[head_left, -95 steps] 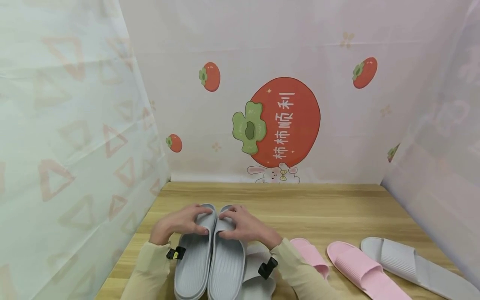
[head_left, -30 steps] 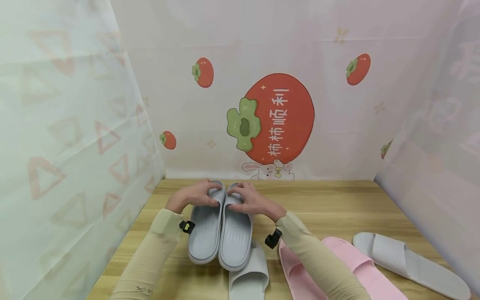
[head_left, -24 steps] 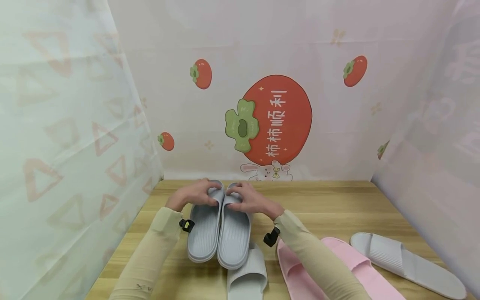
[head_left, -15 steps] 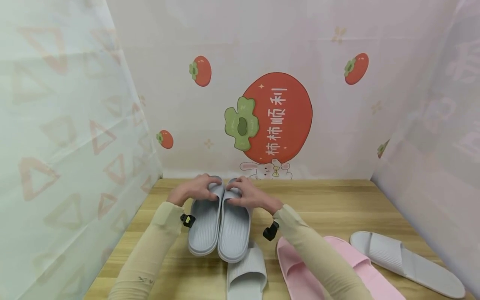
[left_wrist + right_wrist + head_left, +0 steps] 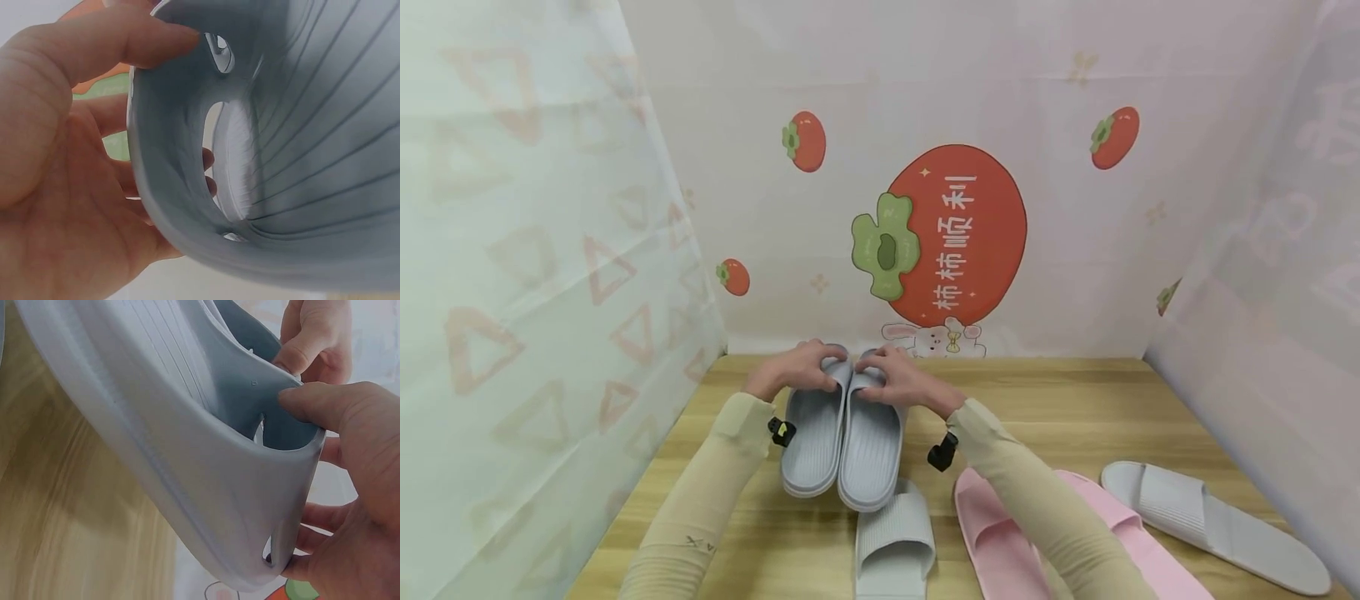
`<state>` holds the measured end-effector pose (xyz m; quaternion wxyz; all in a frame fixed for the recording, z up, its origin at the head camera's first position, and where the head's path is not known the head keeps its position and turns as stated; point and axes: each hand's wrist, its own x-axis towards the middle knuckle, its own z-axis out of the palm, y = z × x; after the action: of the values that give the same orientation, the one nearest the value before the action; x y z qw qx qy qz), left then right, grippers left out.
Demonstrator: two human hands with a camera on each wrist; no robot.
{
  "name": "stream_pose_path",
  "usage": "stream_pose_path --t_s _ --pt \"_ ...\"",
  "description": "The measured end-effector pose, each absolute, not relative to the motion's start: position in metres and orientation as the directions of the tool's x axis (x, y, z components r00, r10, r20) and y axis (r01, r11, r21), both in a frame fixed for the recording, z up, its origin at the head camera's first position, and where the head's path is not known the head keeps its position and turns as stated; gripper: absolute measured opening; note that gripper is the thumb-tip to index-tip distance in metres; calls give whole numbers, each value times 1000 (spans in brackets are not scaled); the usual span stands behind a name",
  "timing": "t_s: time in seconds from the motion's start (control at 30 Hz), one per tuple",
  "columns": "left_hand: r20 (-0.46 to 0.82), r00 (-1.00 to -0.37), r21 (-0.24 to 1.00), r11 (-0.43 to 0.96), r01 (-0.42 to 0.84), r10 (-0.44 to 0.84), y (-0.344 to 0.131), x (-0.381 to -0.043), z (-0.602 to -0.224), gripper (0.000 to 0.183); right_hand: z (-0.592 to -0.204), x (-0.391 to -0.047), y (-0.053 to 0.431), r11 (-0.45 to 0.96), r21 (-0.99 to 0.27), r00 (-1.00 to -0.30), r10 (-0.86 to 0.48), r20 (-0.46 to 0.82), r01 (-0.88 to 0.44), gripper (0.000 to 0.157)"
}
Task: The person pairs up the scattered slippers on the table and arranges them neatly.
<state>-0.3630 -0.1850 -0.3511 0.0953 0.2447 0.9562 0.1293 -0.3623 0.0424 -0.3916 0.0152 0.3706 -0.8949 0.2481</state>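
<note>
My left hand (image 5: 801,367) grips a blue-grey slipper (image 5: 815,442) at its strap, thumb inside the foot opening. The left wrist view shows that thumb (image 5: 165,45) pressing the strap's inner side, with fingertips seen through a cut-out. My right hand (image 5: 901,385) holds the matching slipper (image 5: 871,454) likewise; in the right wrist view the thumb is inside the strap (image 5: 219,456) and the other fingers lie on its outside. Both slippers stand side by side, toes toward the back wall, soles tilted up toward me, heels over the table with shadow below.
A light grey slipper (image 5: 895,533) lies just in front of the held pair, its toe partly behind them. Pink slippers (image 5: 1003,558) lie to the right, partly under my right sleeve (image 5: 1045,508). Another grey slipper (image 5: 1247,533) rests far right. A persimmon-print backdrop (image 5: 1060,275) closes the back.
Over the last three seconds both hands have carried the blue-grey slippers away from me toward the back wall, uncovering the light grey slipper. In the last half second they shift slightly farther that way.
</note>
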Motion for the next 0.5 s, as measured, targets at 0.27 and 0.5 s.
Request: stream_pose_path --t_s 0.27,0.5 --pt "-74 -861 296 835 464 504 -184 -371 -351 55 -388 -371 43 602 -435 -726 -654 213 -670 39" --pt "-80 -858 296 833 466 508 -185 -377 -354 55 -390 -377 43 595 -428 -715 -667 210 -680 39"
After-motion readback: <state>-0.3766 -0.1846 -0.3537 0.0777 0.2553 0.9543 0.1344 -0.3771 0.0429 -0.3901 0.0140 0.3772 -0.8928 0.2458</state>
